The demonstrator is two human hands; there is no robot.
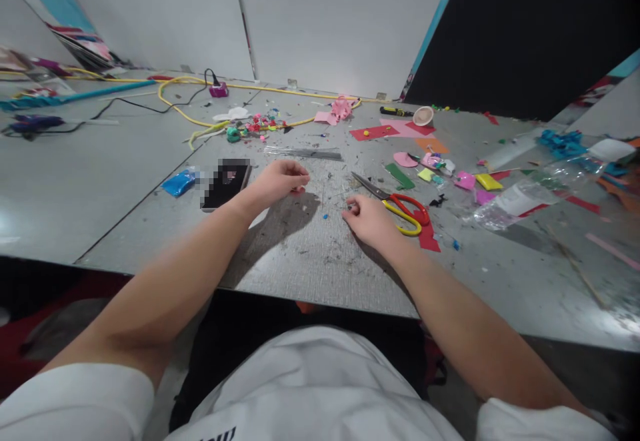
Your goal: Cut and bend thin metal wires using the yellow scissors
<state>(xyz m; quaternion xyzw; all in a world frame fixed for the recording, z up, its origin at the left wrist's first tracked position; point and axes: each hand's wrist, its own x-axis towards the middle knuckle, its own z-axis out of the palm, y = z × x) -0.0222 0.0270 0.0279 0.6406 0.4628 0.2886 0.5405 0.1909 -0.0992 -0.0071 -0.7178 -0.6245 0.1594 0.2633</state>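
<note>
My left hand (281, 182) is above the table with its fingers curled and pressed together; anything between them is too small to make out. My right hand (371, 219) rests low over the tabletop, fingers curled inward, and what it pinches, if anything, is hidden. Just beyond the right hand lie scissors (386, 194) with one red and one yellow handle loop. A bundle of thin metal wires (303, 153) is behind the left hand. Between the hands is a tiny blue piece (325, 216) on the grey table (295, 261).
A dark phone (227, 184) and a blue packet (179, 183) lie left of my left hand. To the right are colored scraps (465, 180) and a clear plastic bottle (525, 197). A yellow cable (187, 117) runs along the back, near a cutter (397, 112).
</note>
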